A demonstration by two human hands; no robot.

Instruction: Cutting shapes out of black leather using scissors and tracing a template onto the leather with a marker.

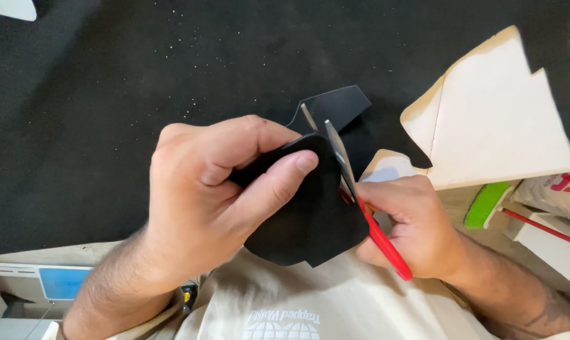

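Note:
My left hand (209, 195) pinches a curved piece of black sheet material (313, 220) between thumb and fingers, holding it up over the black table top (109, 94). My right hand (407, 226) grips red-handled scissors (360, 201). Their metal blades are parted and point away from me, straddling the upper edge of the black piece. A narrower flap of the piece (338, 104) sticks out beyond the blades.
A thick cream foam sheet (505, 113) with a notched edge lies at the right on the table. Below it are a green brush with a red handle (486, 204), a printed bag (558, 189) and a white box. A light-coloured machine with a blue panel (61, 280) sits at lower left.

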